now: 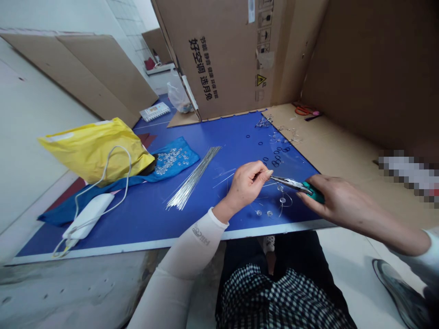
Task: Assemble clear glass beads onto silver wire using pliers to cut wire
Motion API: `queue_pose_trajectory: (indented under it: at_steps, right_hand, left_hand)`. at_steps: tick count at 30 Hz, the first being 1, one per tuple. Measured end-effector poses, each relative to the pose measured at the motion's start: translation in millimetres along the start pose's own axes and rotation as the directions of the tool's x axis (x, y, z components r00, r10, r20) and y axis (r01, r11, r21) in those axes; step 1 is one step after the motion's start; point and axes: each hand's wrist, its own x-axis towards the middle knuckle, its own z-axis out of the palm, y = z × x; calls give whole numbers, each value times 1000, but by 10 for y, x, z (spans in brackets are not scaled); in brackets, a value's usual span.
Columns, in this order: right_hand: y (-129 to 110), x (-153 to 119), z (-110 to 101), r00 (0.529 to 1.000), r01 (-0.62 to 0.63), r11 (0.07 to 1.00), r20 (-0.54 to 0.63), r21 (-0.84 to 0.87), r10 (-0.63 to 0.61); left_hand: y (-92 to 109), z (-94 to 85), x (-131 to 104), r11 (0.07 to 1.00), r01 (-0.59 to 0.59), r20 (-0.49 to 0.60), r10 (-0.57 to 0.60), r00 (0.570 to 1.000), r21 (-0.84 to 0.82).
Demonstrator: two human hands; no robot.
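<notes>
A tall printed cardboard panel fills the back of my view, standing over the blue worktop. I have the left arm slanting up from the bottom edge in a white sleeve, and the right arm coming in low from the right edge, where the frame cuts it off. A yellow bag lies well off to the left. The left hand and right hand face each other above the front of the worktop, backs mostly toward me.

On my feed a pixelated patch at far right can't be read, and the right palm hides most of the green grips of the pliers. The right fingers are wrapped round those grips. At the pliers' nose, the left thumb and forefinger are pinched together on a fine strand, too thin for me to follow; I can't tell whether the metal bites it.

A bundle of straight wires lies left of the left hand, loose clear beads sit on the worktop near the pliers, and small dark rings lie just beyond.
</notes>
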Motion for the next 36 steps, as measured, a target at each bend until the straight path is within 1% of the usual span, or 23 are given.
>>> queue_pose_trajectory:
  at_steps: [5, 10, 16, 18, 22, 26, 28, 30, 33, 35, 36]
  right_hand:
    - [19, -3, -32, 999, 41, 999, 18, 27, -42]
    - [22, -9, -39, 999, 34, 998, 22, 57, -36]
    - [26, -11, -36, 999, 20, 998, 45, 61, -23]
    - [21, -10, -30, 999, 11, 998, 37, 58, -13]
    - [38, -7, -10, 1000, 1, 998, 30, 64, -3]
    - [128, 9, 23, 1000, -13, 996, 11, 87, 12]
    - [195, 33, 54, 999, -39, 998, 19, 52, 38]
    - [267, 72, 105, 997, -70, 997, 22, -30, 70]
    - [390, 150, 236, 997, -71, 981, -17, -182, 69]
    - [486, 206, 352, 998, -56, 972, -41, -230, 48]
    - [533, 234, 407, 995, -85, 967, -72, -238, 69]
  left_hand:
    - [-7, -21, 11, 999, 20, -10, -20, 1000, -45]
    - [-5, -41, 27, 995, 6, -1, -7, 1000, -96]
    - [-16, -38, 23, 996, 30, 11, -29, 1000, -81]
    - [-23, -24, 16, 993, 63, 17, -62, 998, -102]
    - [-44, 8, 5, 959, 182, 48, -176, 983, -216]
    - [-76, 15, 9, 941, 241, 13, -245, 969, -236]
    - [-88, 8, 14, 937, 253, -15, -264, 964, -241]
    - [-94, -3, 19, 935, 253, -36, -269, 962, -249]
    - [-89, -16, 24, 941, 241, -54, -261, 964, -239]
    - [-83, -23, 24, 950, 232, -57, -248, 967, -208]
    - [-81, -26, 24, 956, 225, -59, -240, 969, -189]
